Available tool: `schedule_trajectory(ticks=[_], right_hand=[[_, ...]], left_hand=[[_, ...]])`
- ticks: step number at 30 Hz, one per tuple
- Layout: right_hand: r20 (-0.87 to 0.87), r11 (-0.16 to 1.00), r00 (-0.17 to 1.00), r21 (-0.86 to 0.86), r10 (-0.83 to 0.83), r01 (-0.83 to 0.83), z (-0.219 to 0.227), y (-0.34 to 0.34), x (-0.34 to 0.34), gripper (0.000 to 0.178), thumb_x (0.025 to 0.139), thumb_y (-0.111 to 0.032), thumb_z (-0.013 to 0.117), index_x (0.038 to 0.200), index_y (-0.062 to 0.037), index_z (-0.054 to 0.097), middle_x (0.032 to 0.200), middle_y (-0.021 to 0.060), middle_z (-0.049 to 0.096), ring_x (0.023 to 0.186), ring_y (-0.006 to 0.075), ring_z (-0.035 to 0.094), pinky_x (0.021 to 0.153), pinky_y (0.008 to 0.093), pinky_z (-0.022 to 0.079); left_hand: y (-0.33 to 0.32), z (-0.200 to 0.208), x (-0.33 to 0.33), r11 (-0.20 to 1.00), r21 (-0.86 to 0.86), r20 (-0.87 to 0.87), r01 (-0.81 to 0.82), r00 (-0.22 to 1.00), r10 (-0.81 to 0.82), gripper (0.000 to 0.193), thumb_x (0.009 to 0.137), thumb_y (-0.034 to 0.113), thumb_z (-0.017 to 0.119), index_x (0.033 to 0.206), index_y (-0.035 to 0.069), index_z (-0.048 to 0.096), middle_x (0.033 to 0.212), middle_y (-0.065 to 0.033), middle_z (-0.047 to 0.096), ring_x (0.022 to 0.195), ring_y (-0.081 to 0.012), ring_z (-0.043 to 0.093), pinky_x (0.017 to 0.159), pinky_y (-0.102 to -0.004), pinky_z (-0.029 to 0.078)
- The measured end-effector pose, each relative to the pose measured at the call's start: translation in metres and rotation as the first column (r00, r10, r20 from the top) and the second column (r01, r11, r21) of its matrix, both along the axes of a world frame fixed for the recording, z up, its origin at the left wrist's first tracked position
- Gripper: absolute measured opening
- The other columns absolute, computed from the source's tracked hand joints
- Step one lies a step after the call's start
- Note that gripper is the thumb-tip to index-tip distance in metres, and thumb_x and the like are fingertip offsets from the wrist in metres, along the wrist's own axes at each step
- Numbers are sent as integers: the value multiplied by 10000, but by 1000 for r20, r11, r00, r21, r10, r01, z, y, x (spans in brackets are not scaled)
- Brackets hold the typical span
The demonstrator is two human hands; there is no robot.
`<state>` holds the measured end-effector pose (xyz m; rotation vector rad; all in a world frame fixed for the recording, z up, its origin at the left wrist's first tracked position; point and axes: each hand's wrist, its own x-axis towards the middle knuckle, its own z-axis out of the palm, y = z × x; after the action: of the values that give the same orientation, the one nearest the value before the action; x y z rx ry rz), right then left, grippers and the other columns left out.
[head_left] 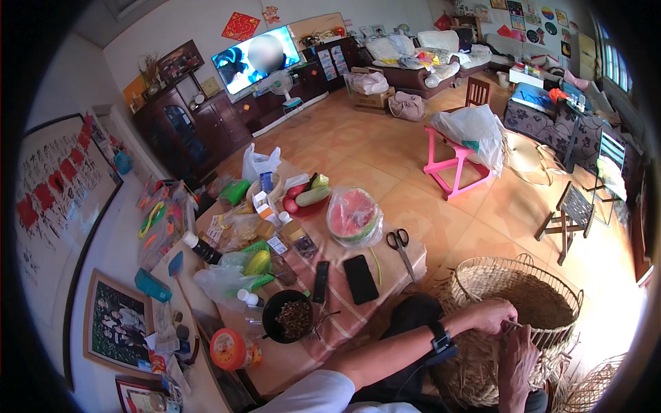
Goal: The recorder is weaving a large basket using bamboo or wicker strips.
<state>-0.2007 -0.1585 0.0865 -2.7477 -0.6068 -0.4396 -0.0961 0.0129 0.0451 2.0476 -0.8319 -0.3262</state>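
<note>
Red diamond-shaped sign point(240, 26) high on the wall; small white-and-yellow boxes point(264, 207) on the desk point(385, 265), beside wrapped half watermelon point(354, 217), scissors point(399, 242), black phone point(360, 278). Woven basket point(523, 289) on the floor, right of the desk. Left grip point(490, 315) and right grip point(518, 352) both at the near rim, pinching a thin straw strand point(512, 323) there.

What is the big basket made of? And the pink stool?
The basket looks woven from dry straw or grass: tan, matte strands cross along its rim, with loose ends sticking out where the hands, left and right, work on it. The pink stool looks like painted wood or plastic; its smooth, even colour leaves that open.
</note>
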Motion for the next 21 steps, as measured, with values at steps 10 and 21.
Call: schedule_trajectory(ticks=[10,21], right_hand=[[-99,995,992,63,-74,80,11,3,-22,328,792,-101,762,1095,-42,650,1059,147,582,895,374,639,700,478,502],[-102,980,994,189,-45,64,-12,-12,-6,212,741,-86,775,932,-39,696,905,133,579,777,351,628,648,458,490]], left_hand=[[-1,-4,22,958,-108,-433,264,855,-285,474,652,29,827,1104,-3,687,927,-84,766,818,-179,700,675,-348,549],[-2,7,-22,994,98,51,-43,998,38,323,743,168,778,1001,9,666,963,-190,692,994,-383,666,862,-477,505]])
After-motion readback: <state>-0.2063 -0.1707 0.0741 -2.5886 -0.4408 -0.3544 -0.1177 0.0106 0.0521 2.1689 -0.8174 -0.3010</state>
